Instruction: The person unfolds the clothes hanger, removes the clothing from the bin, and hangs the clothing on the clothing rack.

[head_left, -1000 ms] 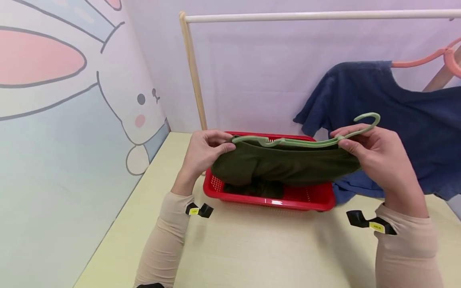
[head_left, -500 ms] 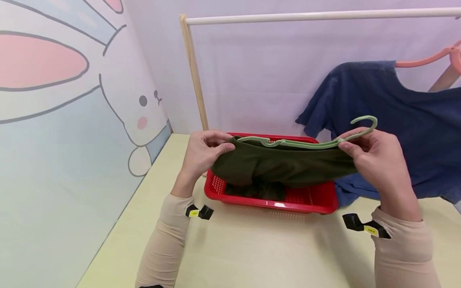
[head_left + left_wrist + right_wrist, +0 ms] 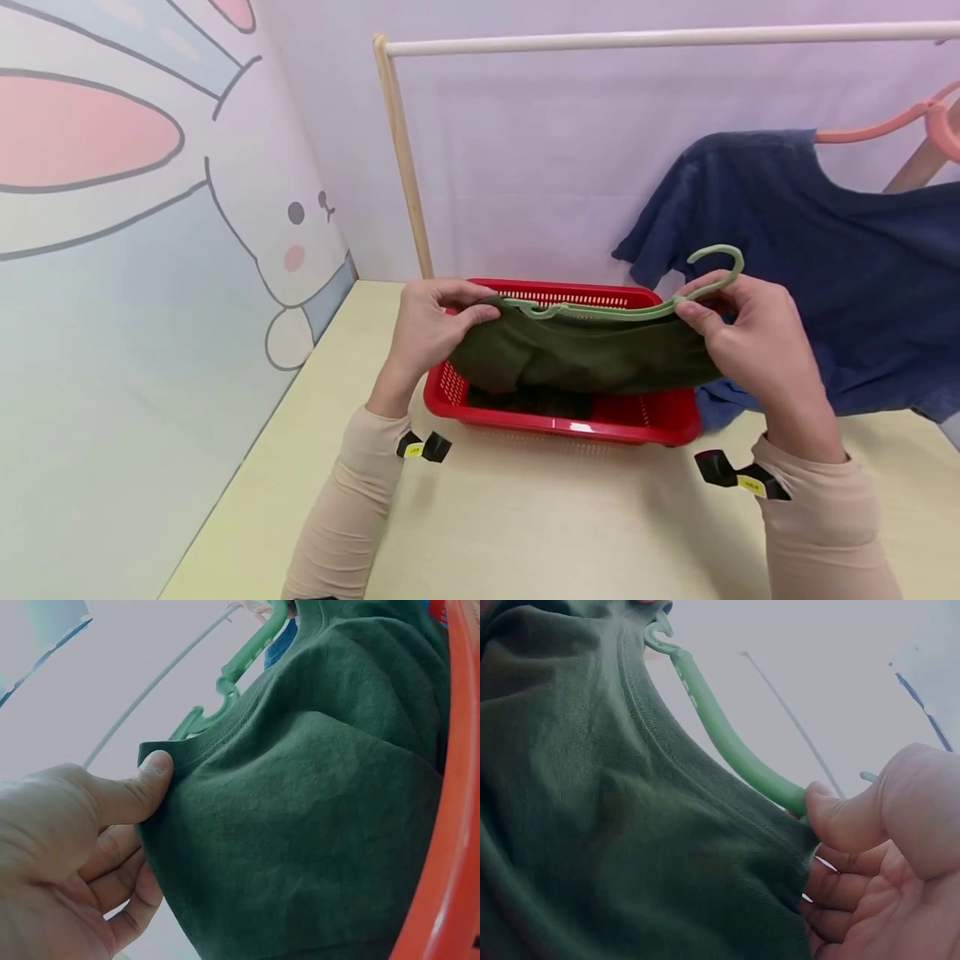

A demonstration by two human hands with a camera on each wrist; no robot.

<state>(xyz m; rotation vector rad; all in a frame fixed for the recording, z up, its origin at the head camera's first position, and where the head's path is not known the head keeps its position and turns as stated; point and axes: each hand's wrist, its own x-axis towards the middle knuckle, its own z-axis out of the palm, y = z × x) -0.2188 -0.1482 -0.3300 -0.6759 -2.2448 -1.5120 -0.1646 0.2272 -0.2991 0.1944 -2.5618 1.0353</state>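
A dark green shirt [image 3: 592, 358] hangs stretched between both hands over a red basket. My left hand [image 3: 438, 325] pinches the shirt's neckline at its left corner, thumb in front. A light green hanger [image 3: 615, 313] runs along the neckline, its left end tucked inside the cloth. My right hand [image 3: 750, 329] pinches the hanger just below its hook, together with the collar edge; the hook [image 3: 731, 258] sticks up above the fingers. In the right wrist view the thumb presses on the hanger [image 3: 739, 754] beside the shirt's collar [image 3: 682, 761].
The red basket [image 3: 630, 432] stands on the pale table [image 3: 555, 517] with dark cloth [image 3: 532, 402] inside. Behind, a clothes rack with a white bar [image 3: 600, 42] and wooden post [image 3: 405, 158] holds a blue T-shirt [image 3: 757, 208] on a pink hanger [image 3: 873, 132]. A wall with a rabbit drawing borders the left.
My right hand has moved left with the hanger, whose left end has slid further inside the shirt near my left hand. The left hand has shifted slightly right.
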